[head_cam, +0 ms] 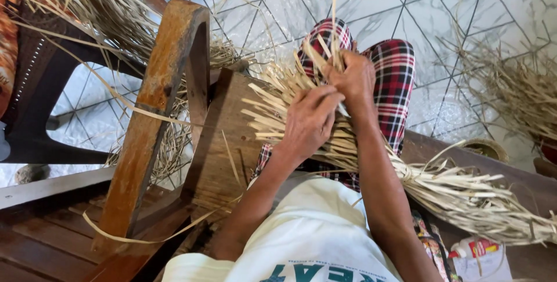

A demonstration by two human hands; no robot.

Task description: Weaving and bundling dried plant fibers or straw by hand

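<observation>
A thick bundle of dry, pale straw strips (441,192) lies across my lap, over red-and-black checked trousers (395,79). Its loose ends fan out by my knees. My left hand (310,120) presses down on the strips near the fanned end, fingers closed over them. My right hand (350,79) grips a few strips just beyond it, some sticking up past the fingers. Both hands touch each other over the bundle.
A worn wooden frame (162,96) stands at my left beside a wooden seat board (223,143). Loose straw piles lie at top left (98,3) and at right (516,85) on the tiled floor. A dark plastic chair (40,102) is far left; a small bottle (473,248) sits bottom right.
</observation>
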